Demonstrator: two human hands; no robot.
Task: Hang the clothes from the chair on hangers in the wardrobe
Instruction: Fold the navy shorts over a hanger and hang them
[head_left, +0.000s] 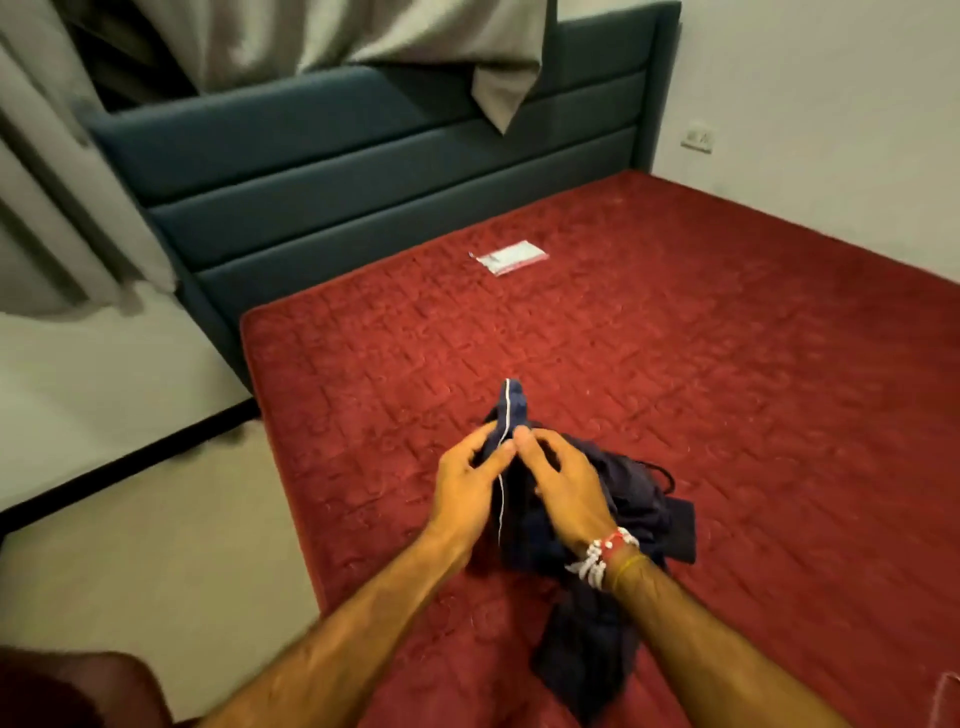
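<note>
A dark navy garment (597, 613) with a thin white stripe hangs bunched between my two hands above the red mattress (675, 389). My left hand (467, 488) pinches its upper edge beside the stripe. My right hand (561, 488), with bead and thread bracelets at the wrist, grips the same edge right beside it. A fold of the cloth sticks up above my fingers, and the rest droops toward the mattress. No hanger, chair or wardrobe is in view.
A dark teal padded headboard (363, 171) stands at the far end of the mattress. A small white packet (509, 257) lies on the mattress near it. Grey curtains (62, 182) hang at the left over pale floor (156, 545). A wall socket (698, 137) sits at the right.
</note>
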